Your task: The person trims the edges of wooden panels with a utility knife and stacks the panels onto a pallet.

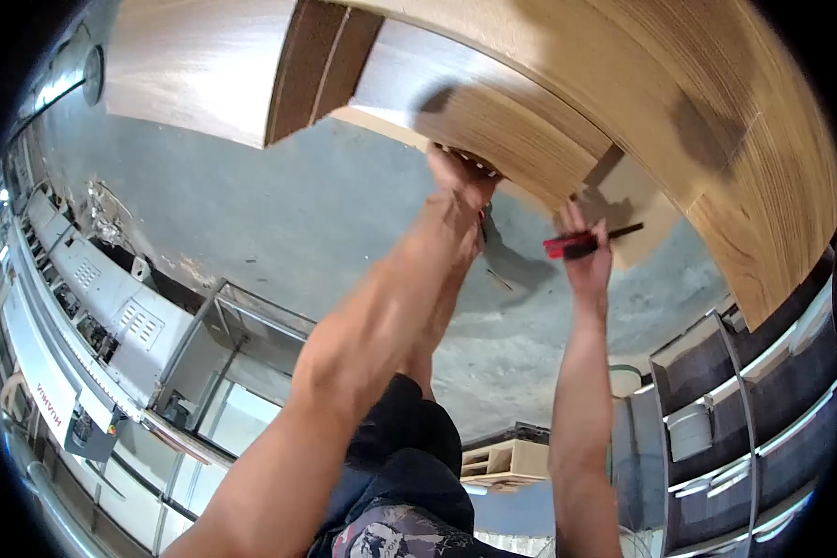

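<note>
My left hand [462,177] is at the lower edge of a wooden drawer-like panel [502,130], its fingers wrapped under that edge and partly hidden. My right hand [588,251] is closed around a red and black tool [577,245] with a dark, narrow end pointing right. Its fingertips are near the panel's lower right corner. The panel sits within a large wood-grain furniture piece [660,93]. Left of the panel, a dark brown side board [312,70] joins a pale board [195,65].
A grey machine [112,298] and a metal frame [251,316] stand at the left. Dark shelving [707,428] holds items at the lower right. A small wooden organizer [507,462] is near my legs. A thin object [499,279] lies on the grey floor [279,214].
</note>
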Demonstrator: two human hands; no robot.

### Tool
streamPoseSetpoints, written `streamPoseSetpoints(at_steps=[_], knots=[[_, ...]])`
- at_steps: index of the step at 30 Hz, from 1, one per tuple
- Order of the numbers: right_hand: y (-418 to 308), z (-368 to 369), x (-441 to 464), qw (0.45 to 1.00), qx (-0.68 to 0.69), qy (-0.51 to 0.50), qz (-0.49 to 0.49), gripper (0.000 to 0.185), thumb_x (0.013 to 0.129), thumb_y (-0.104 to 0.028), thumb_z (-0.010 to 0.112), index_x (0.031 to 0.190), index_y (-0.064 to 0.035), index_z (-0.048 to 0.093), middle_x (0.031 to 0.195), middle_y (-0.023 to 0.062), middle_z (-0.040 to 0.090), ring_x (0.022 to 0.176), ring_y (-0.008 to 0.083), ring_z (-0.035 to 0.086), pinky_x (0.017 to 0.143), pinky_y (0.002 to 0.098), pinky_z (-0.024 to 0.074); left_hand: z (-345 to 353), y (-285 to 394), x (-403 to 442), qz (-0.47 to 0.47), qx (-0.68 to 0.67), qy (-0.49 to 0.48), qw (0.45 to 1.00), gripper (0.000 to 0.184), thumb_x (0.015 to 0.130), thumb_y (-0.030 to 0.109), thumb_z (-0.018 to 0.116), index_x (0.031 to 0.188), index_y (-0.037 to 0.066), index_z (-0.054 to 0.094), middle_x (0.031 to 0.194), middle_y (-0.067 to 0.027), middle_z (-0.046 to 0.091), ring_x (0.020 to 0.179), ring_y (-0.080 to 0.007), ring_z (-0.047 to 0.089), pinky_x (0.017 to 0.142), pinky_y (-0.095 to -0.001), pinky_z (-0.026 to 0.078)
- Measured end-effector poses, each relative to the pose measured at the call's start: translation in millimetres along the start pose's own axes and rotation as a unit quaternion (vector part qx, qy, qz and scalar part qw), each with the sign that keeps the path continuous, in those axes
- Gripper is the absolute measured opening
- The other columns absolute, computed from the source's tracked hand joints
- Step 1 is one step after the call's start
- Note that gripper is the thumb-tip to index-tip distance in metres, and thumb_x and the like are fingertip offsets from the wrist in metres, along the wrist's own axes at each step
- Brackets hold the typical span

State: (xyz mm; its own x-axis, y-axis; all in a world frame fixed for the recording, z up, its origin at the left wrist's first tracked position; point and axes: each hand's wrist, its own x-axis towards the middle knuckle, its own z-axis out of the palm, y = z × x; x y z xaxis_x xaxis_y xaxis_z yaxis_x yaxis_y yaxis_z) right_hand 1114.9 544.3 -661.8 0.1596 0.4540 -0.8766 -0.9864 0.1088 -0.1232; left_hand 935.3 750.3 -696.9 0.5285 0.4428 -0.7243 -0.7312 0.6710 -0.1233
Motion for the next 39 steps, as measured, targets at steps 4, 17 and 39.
streamPoseSetpoints(at_steps=[4,17,39], knots=[[31.2,-106.4,-95.8,0.995,-0.021,0.078,0.056,0.036,0.111,-0.037,0.041,0.121,-0.0049,0.052,0.159,0.0157,0.044,0.151,0.0321,0.034,0.124,0.0489,0.0291,33.5,6.9,-30.8,0.040,0.072,0.214,0.973,0.076,0.099,0.059,0.032,0.157,0.010,0.031,0.159,-0.0156,0.034,0.141,-0.0432,0.035,0.118,-0.0594,0.028],[170.0,-291.1,-447.8,0.824,-0.459,0.320,0.088,0.039,0.103,-0.033,0.060,0.112,0.0051,0.064,0.107,0.0180,0.074,0.086,0.0270,0.072,0.070,0.0397,0.0586,65.0,62.2,-318.9,0.118,0.338,0.052,0.932,0.076,0.104,0.063,0.030,0.159,0.010,0.033,0.152,-0.0144,0.053,0.137,-0.0369,0.051,0.114,-0.0540,0.037],[283.1,-93.6,-489.1,0.634,-0.770,-0.070,0.011,0.024,0.101,-0.024,0.063,0.095,-0.0001,0.062,0.069,0.0082,0.064,0.054,0.0212,0.059,0.052,0.0361,0.0502,-104.3,-0.5,-1091.7,0.371,0.517,-0.133,0.760,0.029,0.102,0.018,0.063,0.125,0.002,0.071,0.125,-0.0105,0.068,0.122,-0.0208,0.060,0.108,-0.0324,0.043]])
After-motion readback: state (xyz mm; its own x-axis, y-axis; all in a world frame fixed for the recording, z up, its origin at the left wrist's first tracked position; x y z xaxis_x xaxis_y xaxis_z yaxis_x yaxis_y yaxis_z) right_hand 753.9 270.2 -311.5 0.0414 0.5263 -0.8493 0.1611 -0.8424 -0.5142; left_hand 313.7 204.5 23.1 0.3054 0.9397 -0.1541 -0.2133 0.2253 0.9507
